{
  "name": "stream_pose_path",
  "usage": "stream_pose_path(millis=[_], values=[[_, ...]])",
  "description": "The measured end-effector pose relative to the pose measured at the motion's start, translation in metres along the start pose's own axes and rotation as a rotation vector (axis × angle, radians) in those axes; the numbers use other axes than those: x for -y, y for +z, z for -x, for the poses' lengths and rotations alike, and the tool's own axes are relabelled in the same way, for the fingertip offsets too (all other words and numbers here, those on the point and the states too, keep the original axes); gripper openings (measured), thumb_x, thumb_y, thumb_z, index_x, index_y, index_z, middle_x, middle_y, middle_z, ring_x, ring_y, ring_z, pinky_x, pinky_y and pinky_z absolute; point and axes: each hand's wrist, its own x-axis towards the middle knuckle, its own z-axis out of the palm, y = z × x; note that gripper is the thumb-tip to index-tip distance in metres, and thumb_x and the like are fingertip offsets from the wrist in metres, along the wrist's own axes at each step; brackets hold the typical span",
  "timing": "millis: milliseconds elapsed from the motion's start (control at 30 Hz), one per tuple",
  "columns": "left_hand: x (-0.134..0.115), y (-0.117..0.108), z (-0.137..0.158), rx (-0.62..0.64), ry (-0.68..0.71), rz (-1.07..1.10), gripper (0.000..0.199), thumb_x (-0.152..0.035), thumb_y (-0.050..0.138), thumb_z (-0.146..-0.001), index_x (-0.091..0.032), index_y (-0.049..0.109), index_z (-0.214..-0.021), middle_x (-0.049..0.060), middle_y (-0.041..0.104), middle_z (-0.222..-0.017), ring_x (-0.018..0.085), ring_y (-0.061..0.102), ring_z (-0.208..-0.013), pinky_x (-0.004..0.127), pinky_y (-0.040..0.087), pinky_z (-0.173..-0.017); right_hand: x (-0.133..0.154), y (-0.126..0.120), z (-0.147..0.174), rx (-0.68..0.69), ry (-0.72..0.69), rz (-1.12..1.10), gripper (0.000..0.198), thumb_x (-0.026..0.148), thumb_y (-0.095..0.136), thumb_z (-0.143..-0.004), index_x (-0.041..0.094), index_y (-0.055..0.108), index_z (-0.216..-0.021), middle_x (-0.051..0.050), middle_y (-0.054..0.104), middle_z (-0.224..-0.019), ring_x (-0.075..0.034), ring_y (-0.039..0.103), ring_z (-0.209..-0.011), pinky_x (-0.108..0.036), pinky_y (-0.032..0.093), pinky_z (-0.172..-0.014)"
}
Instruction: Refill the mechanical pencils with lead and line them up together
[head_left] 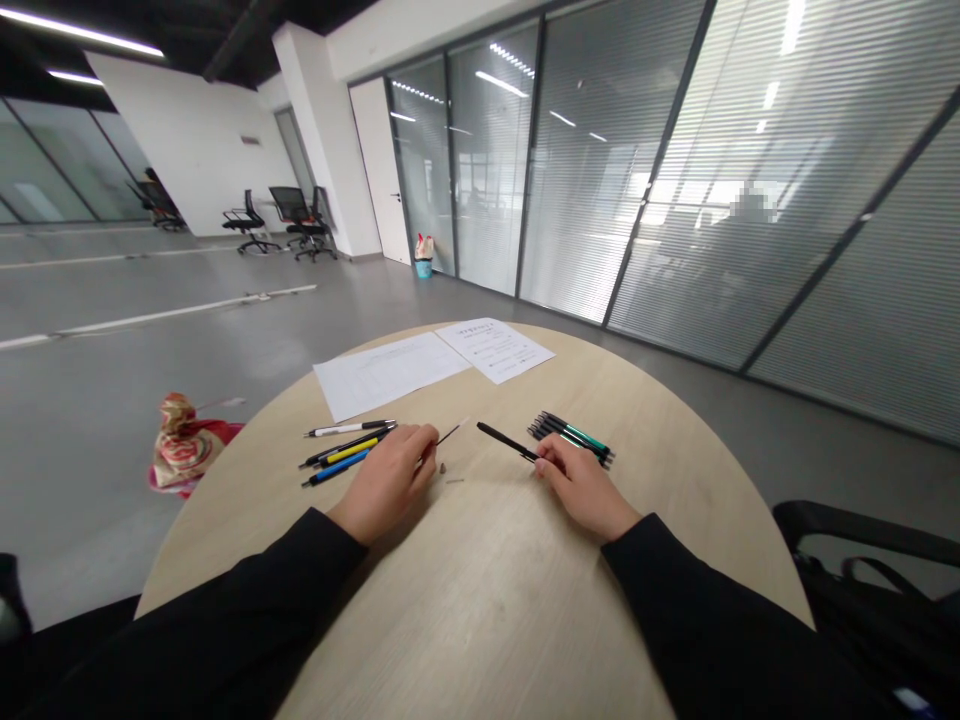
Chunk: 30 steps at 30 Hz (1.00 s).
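My left hand pinches a thin dark pen refill with a pale far end that points up and to the right. Between the fingers of my right hand is a black pen barrel, tilted toward the table's middle. A small cone-shaped pen tip and a thin spring lie on the wood just right of my left hand. Partly behind that hand are several pens, among them a white pen, a yellow pen and a blue pen. Beside my right hand lies a row of dark pens.
Two printed sheets, a left paper and a right paper, lie at the far side of the round wooden table. A black chair stands close on the right. A red and gold bag sits on the floor at left.
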Motion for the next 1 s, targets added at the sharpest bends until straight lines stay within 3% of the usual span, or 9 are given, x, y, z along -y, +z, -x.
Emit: stream_pose_path(millis=[667,1000], values=[[-0.0014,0.0017,0.0011,0.032,0.014,0.009,0.017,-0.016,0.042,-0.094,-0.02,0.05,-0.08,0.003,0.056,-0.078,0.018,0.05,-0.069,0.03,0.039,-0.062,-0.0032,0.0032,-0.0003,-0.002,-0.004,-0.011,0.009,0.025,0.048,-0.092,0.02,0.055,-0.09,0.001,0.062,-0.075,-0.016,0.058,-0.069,-0.027,0.04,-0.066],[0.0007,-0.0005,0.0007,0.03,0.043,0.006,0.019,-0.014,0.038,-0.097,-0.019,0.055,-0.089,0.006,0.057,-0.086,0.02,0.051,-0.077,0.032,0.042,-0.067,-0.0036,0.0035,-0.0002,-0.006,-0.013,-0.006,0.008,0.024,0.048,-0.092,0.021,0.055,-0.089,0.001,0.063,-0.076,-0.017,0.058,-0.071,-0.027,0.041,-0.067]])
